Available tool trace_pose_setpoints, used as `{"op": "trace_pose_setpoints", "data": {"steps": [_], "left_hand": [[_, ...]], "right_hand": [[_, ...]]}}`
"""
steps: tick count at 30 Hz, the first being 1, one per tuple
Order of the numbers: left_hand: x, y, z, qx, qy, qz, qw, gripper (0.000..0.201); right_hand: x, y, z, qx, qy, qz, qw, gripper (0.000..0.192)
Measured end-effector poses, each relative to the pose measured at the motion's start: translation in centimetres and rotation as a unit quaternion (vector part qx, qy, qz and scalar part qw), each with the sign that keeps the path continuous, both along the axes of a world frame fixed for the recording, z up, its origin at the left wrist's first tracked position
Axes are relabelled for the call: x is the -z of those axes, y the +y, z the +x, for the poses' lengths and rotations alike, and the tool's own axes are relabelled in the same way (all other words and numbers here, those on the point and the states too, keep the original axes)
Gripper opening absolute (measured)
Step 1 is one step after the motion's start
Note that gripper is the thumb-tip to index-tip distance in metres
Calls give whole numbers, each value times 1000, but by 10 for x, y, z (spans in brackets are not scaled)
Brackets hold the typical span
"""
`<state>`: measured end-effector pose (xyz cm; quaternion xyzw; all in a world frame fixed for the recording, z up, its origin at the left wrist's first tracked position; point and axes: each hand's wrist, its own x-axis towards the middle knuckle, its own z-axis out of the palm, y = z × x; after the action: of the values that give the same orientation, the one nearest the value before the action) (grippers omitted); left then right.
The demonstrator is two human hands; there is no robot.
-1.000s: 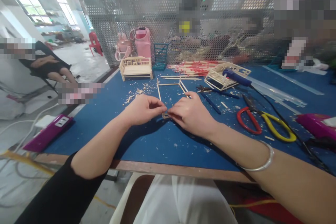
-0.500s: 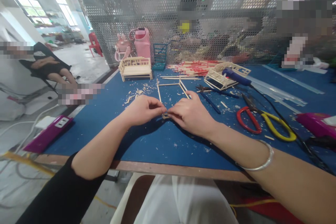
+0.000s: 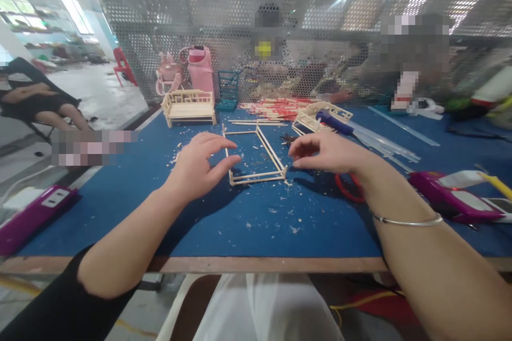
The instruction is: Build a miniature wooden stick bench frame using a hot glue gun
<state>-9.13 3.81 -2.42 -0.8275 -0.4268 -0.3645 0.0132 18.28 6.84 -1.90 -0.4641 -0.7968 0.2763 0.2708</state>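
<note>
Lying flat on the blue table (image 3: 240,224), a rectangular stick frame (image 3: 256,154) of thin pale sticks sits between the 2 hands, its near crosspiece closest to the table's front edge. The left hand (image 3: 198,165) hovers just beside the frame's near left corner, fingers loosely spread and holding nothing, thumb nearly touching the stick. The right hand (image 3: 326,152) hangs near the right side, fingers curved and slightly apart, also empty. Wood chips litter the cloth around the frame, probably trimmings. Farther back stand a finished miniature bench (image 3: 188,107), a bundle of red-tipped sticks (image 3: 276,108) and a blue-handled tool (image 3: 334,122).
</note>
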Motion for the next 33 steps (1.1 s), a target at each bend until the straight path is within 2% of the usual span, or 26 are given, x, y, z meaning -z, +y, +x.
{"op": "trace_pose_setpoints", "data": {"steps": [2, 5, 8, 11, 15, 23, 33], "left_hand": [[-4, -1, 14, 16, 41, 47, 998, 29], [-9, -1, 41, 7, 147, 41, 988, 25], [-7, -2, 64, -30, 272, 21, 962, 21], [0, -2, 73, -45, 328, 30, 943, 24], [6, -3, 72, -49, 323, 0, 945, 26], [4, -2, 72, -41, 283, -66, 956, 20], [7, 0, 68, -27, 265, -78, 961, 22]], "right_hand": [[5, 2, -2, -46, -2, -59, 997, 19], [8, 3, -8, -78, 10, -89, 993, 20], [8, 4, -10, -75, -8, -96, 993, 18], [7, 4, -10, -65, -46, -83, 993, 14], [6, 5, -10, -70, -69, -60, 993, 13], [4, 5, -11, -50, -110, -14, 993, 18], [4, 5, -12, -42, -125, -11, 991, 17]]}}
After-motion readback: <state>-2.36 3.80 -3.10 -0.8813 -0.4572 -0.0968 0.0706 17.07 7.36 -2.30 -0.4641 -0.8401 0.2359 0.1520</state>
